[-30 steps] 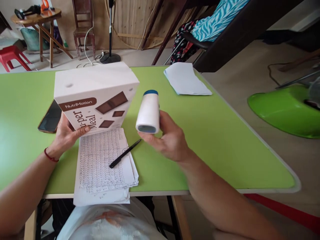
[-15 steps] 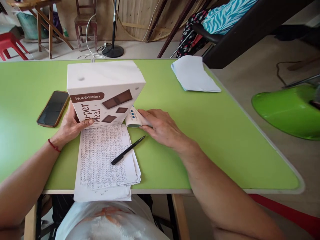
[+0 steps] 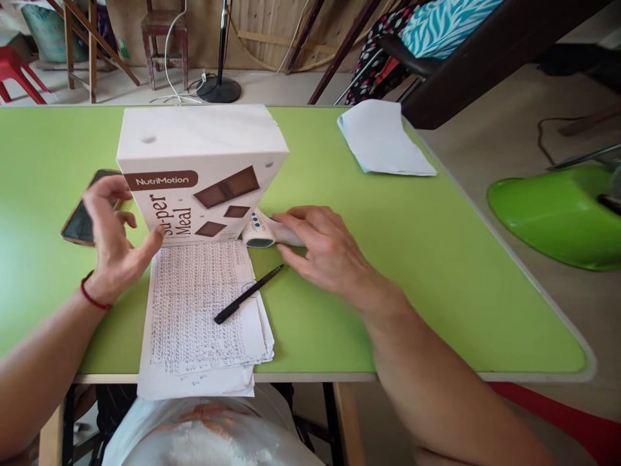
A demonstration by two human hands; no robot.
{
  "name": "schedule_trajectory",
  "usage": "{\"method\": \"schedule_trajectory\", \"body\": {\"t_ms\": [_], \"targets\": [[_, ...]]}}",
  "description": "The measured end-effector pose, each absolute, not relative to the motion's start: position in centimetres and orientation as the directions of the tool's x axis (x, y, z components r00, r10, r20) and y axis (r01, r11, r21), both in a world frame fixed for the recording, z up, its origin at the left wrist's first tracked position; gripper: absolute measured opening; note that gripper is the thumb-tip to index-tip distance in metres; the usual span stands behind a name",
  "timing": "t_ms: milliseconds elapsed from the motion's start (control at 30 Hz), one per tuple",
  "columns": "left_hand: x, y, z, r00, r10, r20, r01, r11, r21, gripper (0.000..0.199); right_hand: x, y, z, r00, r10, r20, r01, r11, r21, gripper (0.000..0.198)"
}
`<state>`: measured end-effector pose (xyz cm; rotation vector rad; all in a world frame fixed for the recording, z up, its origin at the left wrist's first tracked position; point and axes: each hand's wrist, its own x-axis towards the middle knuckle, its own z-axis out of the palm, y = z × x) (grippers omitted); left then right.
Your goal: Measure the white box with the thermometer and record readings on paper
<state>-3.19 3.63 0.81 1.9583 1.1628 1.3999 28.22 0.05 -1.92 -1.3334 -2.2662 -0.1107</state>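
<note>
A white box (image 3: 213, 162) printed "NutriMotion" and "Meal" stands upright on the green table, at the top of handwritten sheets (image 3: 198, 304). My left hand (image 3: 119, 239) is open at the box's left side, fingers spread and curved; the thumb tip is close to its lower edge, and I cannot tell whether it touches. Under that hand lies a phone (image 3: 80, 223), partly hidden. My right hand (image 3: 330, 249) has its fingers closed around the handle of a white handheld device (image 3: 259, 230) with blue dots and an oval end, lying against the box's lower right corner. A black pen (image 3: 247, 294) rests across the sheets.
Folded white paper (image 3: 385, 139) lies at the table's far right corner. Beyond the green table (image 3: 436, 291) are a green chair (image 3: 557, 217), a stand with a round black base (image 3: 219, 89), a wooden chair (image 3: 165, 39) and a seated person's patterned clothing (image 3: 446, 29).
My left hand has let go of the box, opening and moving left over the phone. My right hand stays at the device, its grip slightly looser. The view has shifted a little.
</note>
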Motion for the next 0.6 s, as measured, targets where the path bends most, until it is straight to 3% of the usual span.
{"method": "schedule_trajectory", "body": {"t_ms": [67,133,200,267,400,500,600], "targets": [[-3.0,2.8,1.2,0.031,0.652,0.757,0.444,-0.688,0.574,0.049,28.0,-0.7,-1.2,-0.443,0.763,0.471,0.769,0.593,-0.238,0.022],[-2.5,1.9,1.4,0.205,0.476,0.855,0.44,-0.825,0.354,0.041,27.7,-1.5,-0.6,-0.554,0.73,0.401,0.685,0.673,-0.279,0.019],[-1.9,1.0,1.4,0.525,0.452,0.721,0.352,-0.887,0.299,0.031,27.4,-2.0,-0.5,-0.648,0.694,0.315,0.652,0.719,-0.241,0.021],[-1.2,0.3,1.0,0.763,0.424,0.488,0.279,-0.897,0.343,0.022,27.4,-2.2,-0.6,-0.69,0.673,0.265,0.656,0.737,-0.163,0.022],[-0.5,-0.1,-0.1,0.907,0.364,0.211,0.275,-0.893,0.357,0.042,28.3,-1.8,-0.6,-0.666,0.685,0.295,0.677,0.722,-0.145,0.023],[-0.6,0.0,-0.7,0.917,0.379,0.12,0.326,-0.889,0.321,0.055,28.6,-1.8,0.1,-0.522,0.734,0.435,0.685,0.665,-0.299,0.019],[-0.7,-0.1,-0.9,0.903,0.417,0.104,0.375,-0.882,0.284,0.054,27.6,-2.5,0.4,-0.193,0.828,0.526,0.589,0.527,-0.613,0.013]]}}
